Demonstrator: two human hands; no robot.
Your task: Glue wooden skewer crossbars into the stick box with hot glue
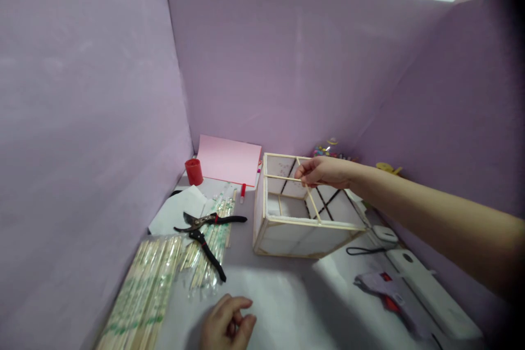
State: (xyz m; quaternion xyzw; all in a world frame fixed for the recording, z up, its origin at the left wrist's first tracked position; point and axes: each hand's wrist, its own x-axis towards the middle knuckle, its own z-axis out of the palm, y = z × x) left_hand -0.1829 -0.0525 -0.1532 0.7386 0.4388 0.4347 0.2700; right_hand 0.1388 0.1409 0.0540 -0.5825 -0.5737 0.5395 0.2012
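A box-shaped frame of thin wooden sticks [314, 226] with white paper-like sides is in the middle of the table, its top side crossed by sticks. My right hand [322, 170] reaches in from the right and pinches the frame where the top sticks cross. Whether the frame's base rests fully on the table I cannot tell. Low in the view, my left hand [228, 324] hovers near the table's front, fingers loosely curled, thumb and forefinger apart, with nothing visible in it. Pruning shears [205, 224] with black handles lie spread between that hand and the red cup-like object.
Bagged wooden sticks [143, 290] lie at left, more bagged sticks [205, 268] under the shears. Behind are a red cylinder [194, 171], pink paper [229, 158] and a red marker [243, 192]. A glue gun [385, 292] and a long white device [435, 292] lie right. Purple panels [279, 65] enclose the table.
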